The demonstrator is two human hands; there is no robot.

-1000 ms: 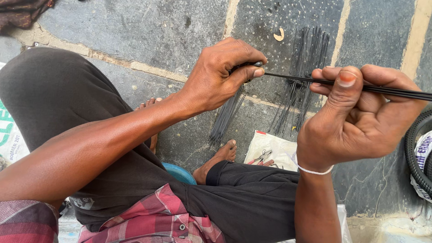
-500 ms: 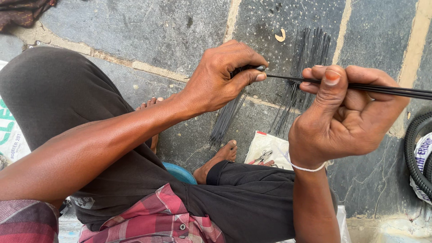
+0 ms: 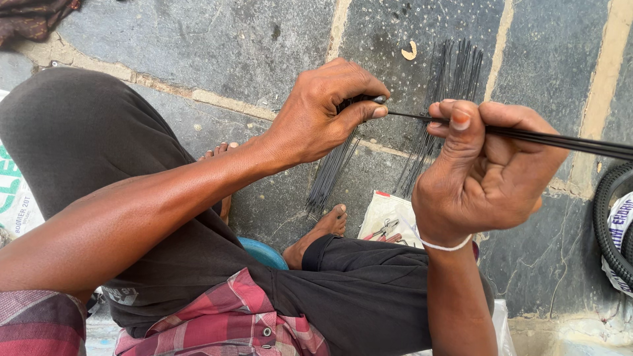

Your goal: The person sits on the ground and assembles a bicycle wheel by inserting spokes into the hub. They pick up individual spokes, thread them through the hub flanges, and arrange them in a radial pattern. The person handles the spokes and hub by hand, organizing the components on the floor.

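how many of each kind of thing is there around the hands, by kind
hands at work: 2, left hand and right hand
bunch of thin black rods held: 1
piles of black rods on the floor: 2
pliers on the white bag: 1
black tyre: 1
blue stool: 1
total: 8

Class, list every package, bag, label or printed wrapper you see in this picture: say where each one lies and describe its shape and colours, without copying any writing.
White sack: far left edge, beside the knee; flat, white with green and dark print.
White plastic bag: on the stone floor near the foot, under the right wrist; crumpled, white with a red corner, small pliers lying on it.
Printed wrapper: right edge, inside the black tyre; white with blue print.
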